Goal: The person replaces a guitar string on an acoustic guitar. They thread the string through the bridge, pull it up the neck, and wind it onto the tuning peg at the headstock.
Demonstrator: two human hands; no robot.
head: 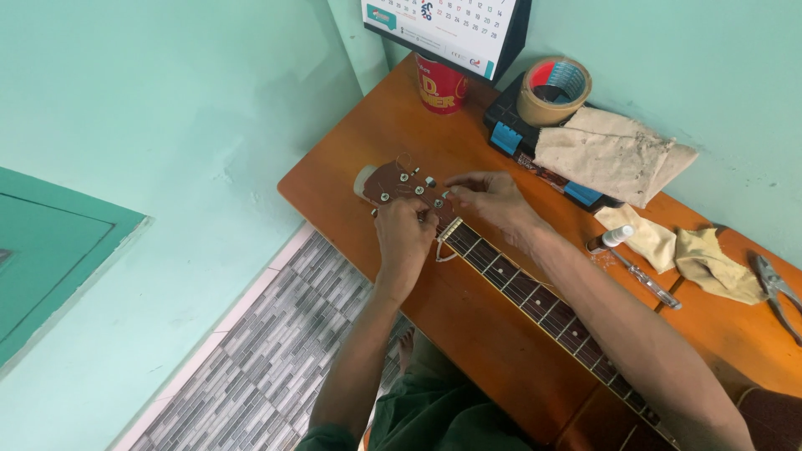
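A guitar lies across the orange wooden table (376, 134), its brown headstock (393, 184) pointing to the far left and its fretted neck (535, 296) running toward the lower right. My left hand (403, 238) rests on the near side of the headstock, fingers curled around it by the tuning pegs. My right hand (493, 199) reaches over from the far side, fingertips pinching a peg or string end at the top of the neck. A loose string end curls beside the nut (449, 232).
At the back stand a red cup (440, 86), a desk calendar (447, 25), a tape roll (553, 90) on a black-and-blue case (510, 132) and a dirty cloth (610, 154). A small white-capped bottle (610, 240), a screwdriver (647, 282), rags (710, 263) and pliers (777, 292) lie at right. Tiled floor lies left.
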